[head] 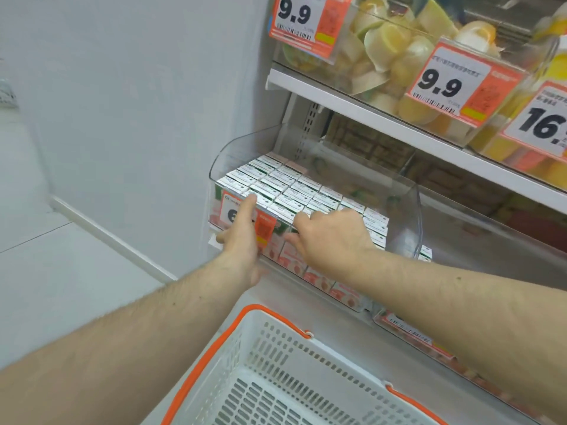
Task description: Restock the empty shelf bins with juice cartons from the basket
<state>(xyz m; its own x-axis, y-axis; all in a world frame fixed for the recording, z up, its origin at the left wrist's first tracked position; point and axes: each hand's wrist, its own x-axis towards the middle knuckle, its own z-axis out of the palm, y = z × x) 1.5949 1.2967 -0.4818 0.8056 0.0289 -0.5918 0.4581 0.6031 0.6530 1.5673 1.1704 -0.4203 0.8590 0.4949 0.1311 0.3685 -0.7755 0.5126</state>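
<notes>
Reaching into the clear bin point(411, 207), the left hand point(242, 240) touches the front juice cartons point(276, 185) with 1 straight finger; the right hand point(334, 237) curls over the same row just beside it, grip hidden.

bin point(411, 210) — clear glossy plastic | basket point(276, 348) — matt white perforated plastic
</notes>
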